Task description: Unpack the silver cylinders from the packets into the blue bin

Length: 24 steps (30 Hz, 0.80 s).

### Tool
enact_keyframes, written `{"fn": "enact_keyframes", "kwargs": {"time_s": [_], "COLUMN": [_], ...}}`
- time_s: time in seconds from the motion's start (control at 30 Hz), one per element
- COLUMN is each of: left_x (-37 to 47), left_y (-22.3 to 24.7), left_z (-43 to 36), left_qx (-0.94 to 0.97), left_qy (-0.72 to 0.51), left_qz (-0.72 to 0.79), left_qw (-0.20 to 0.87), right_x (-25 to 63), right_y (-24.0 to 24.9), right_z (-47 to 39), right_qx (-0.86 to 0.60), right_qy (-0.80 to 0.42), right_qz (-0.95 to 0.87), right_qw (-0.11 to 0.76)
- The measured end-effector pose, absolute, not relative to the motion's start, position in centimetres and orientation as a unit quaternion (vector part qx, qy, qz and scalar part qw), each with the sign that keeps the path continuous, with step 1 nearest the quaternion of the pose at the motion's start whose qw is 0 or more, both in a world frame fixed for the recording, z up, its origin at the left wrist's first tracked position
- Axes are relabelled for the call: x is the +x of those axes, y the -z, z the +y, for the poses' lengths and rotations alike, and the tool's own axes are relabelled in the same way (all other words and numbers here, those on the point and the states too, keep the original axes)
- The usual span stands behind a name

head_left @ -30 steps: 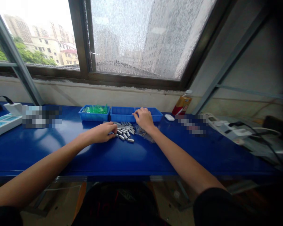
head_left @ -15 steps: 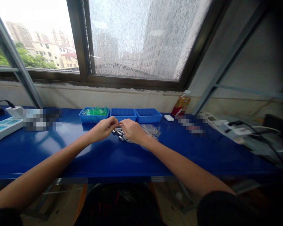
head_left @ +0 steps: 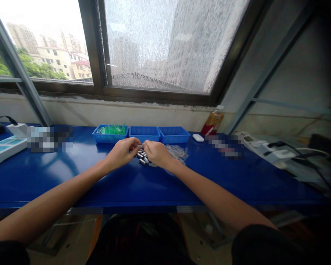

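Note:
Over a pile of small silver and black pieces [head_left: 142, 161], my two hands meet fingertip to fingertip. My left hand [head_left: 124, 151] is closed in a pinch on a small silvery piece [head_left: 139, 146], which shows between the hands. My right hand [head_left: 156, 152] has its fingers pressed together at the other end of this piece; what else it holds, if anything, is hidden. Clear plastic bags [head_left: 178, 152] lie just right of my right hand.
Behind the hands stand three blue bins, the left one [head_left: 110, 138] holding green pieces. A white case [head_left: 198, 138] and a bottle [head_left: 213, 121] are at the back right. Power strips lie at the left [head_left: 5, 149] and right of the blue table [head_left: 132, 187].
The hands have moved slightly apart and to the right, and a small silvery piece now shows between the fingertips.

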<state>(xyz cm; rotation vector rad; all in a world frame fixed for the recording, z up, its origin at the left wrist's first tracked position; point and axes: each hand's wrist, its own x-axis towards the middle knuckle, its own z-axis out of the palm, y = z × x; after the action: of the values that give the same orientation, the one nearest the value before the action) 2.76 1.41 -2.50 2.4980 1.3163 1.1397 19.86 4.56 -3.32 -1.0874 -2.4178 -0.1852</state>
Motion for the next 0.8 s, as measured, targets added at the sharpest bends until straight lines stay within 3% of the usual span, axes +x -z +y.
{"fn": "enact_keyframes", "kwargs": {"time_s": [0.2,0.4,0.8], "left_x": [2.73,2.78,2.53], "left_y": [2.49,2.59,2.24], "left_z": [1.52,1.36,1.52], "left_qx": [0.792,0.808,0.825], "left_qy": [-0.368,-0.372,-0.334], "left_qz": [0.484,0.446,0.455], "left_qw": [0.051,0.101,0.047], "right_x": [20.6,20.56,20.74], "right_y": [2.67,2.55,2.75], "right_z": [4.43,4.6,4.53], "right_qx": [-0.314,-0.3,-0.287], "right_qy": [0.005,-0.002,0.007], "right_qz": [-0.897,-0.899,-0.892], "right_qw": [0.311,0.321,0.35]}}
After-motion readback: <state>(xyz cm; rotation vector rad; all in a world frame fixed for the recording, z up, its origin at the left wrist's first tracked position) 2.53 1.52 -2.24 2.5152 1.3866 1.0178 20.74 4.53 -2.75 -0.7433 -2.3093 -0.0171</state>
